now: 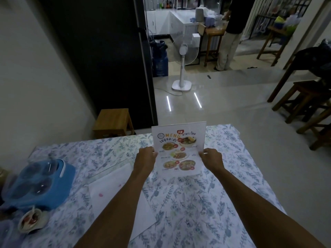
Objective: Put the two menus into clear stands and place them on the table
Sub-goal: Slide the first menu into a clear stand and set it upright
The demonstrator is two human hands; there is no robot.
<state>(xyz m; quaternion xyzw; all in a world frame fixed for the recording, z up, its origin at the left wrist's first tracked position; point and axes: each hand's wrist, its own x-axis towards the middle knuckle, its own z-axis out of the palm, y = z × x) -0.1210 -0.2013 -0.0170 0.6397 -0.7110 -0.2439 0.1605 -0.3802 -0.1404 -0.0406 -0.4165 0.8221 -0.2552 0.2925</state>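
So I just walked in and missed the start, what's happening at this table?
A person holds a printed food menu by its side edges, left hand and right hand, sliding it into a clear stand at the floral table's far edge. A second sheet lies flat nearby, not yet in a stand.

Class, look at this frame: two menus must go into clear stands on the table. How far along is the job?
Nothing looks finished. In hand: both hands, left and right, hold the printed menu by its side edges, seemingly in a clear stand. Left: a white sheet, perhaps the second menu, lies flat on the table.
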